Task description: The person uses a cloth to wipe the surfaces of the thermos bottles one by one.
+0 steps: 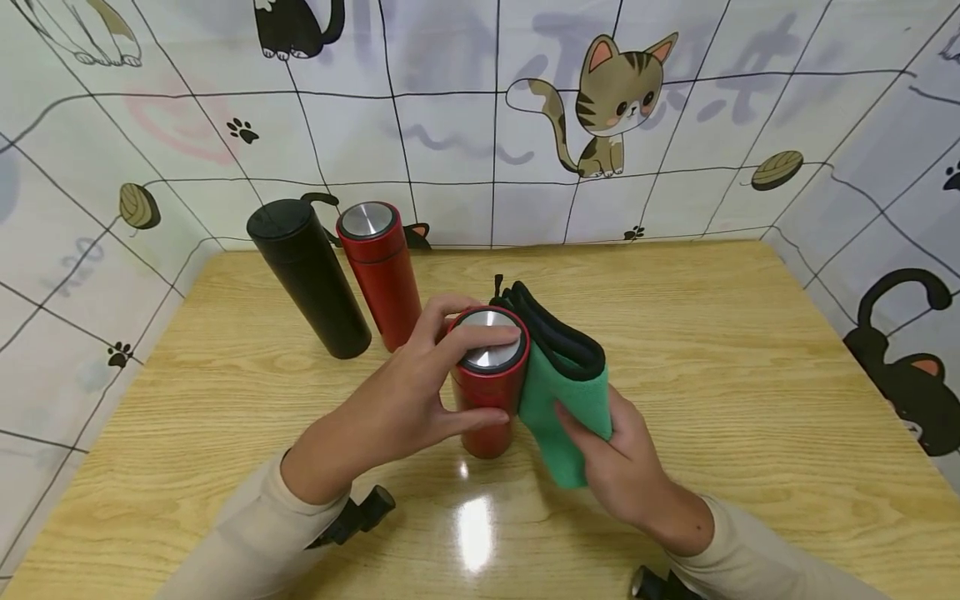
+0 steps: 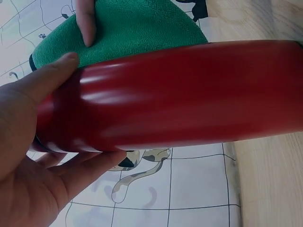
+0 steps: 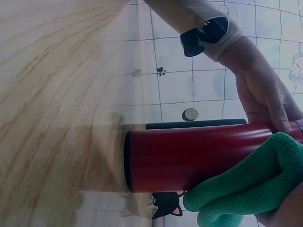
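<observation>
A red thermos flask [image 1: 487,400] with a silver-topped lid stands upright on the table in the head view. My left hand [image 1: 405,400] grips it near the top, its thumb on the front and one finger across the lid. In the left wrist view the flask's glossy side [image 2: 180,94] fills the middle. My right hand [image 1: 626,475] holds a folded green cloth [image 1: 566,425] with a black edge, thumb on the near side. The cloth lies against the flask's right side; in the right wrist view its fluffy folds [image 3: 246,184] overlap the red body.
Behind and left of my left hand stand a black flask [image 1: 311,279] and a second red flask [image 1: 382,279], close together. A wooden table [image 1: 750,375] lies under everything. White sheeting with cat drawings [image 1: 450,133] encloses the back and sides.
</observation>
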The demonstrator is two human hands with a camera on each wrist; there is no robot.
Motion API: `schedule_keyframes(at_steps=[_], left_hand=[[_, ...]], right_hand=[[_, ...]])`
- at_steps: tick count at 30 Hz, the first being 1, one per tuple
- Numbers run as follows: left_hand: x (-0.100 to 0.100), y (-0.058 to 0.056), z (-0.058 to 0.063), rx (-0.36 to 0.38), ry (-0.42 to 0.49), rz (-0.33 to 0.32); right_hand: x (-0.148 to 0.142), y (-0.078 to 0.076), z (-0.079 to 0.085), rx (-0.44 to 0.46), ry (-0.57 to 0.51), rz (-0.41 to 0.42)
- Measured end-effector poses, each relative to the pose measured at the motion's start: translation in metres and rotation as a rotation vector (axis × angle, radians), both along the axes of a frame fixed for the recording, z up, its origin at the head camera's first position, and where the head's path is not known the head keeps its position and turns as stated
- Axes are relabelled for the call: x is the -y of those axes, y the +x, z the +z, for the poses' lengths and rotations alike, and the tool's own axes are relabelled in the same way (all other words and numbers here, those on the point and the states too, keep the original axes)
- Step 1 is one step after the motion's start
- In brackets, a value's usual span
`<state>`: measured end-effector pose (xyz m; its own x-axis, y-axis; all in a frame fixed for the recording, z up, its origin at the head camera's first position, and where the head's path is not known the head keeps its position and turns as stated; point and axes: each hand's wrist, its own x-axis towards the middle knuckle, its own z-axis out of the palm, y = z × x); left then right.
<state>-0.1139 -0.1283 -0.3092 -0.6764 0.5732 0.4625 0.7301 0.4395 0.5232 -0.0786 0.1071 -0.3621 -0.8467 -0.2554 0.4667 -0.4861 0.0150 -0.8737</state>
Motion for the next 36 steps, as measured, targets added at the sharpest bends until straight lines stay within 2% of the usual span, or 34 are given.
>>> schedule_keyframes(at_steps=[3,6,9,13,19,25,31,33,36], left_hand=[[0.0,0.0,0.001,0.0,-0.023,0.014],[0.001,0.001,0.004,-0.016,-0.055,0.042],[0.002,0.002,0.006,-0.049,-0.091,0.075],[0.005,0.002,0.007,-0.057,-0.117,0.099],[0.006,0.003,0.008,-0.019,-0.115,0.07],[0.006,0.001,0.005,0.023,-0.063,-0.004],[-0.002,-0.002,-0.003,0.087,0.06,-0.065],[-0.008,-0.002,-0.006,0.102,0.111,-0.054],[-0.019,0.0,-0.014,0.129,0.193,0.02]], right_hand=[[0.0,-0.001,0.0,-0.001,-0.016,0.041],[-0.001,-0.002,-0.001,0.021,0.014,0.056],[0.0,-0.003,-0.002,0.057,0.058,0.046],[0.001,-0.005,-0.004,0.104,0.115,0.033],[0.004,-0.003,-0.006,0.179,0.136,0.014],[0.003,0.001,-0.001,0.19,0.111,-0.036],[0.001,0.002,0.004,0.205,0.071,-0.061],[0.001,0.002,0.006,0.215,0.058,-0.053],[0.001,0.003,0.008,0.231,0.05,-0.042]])
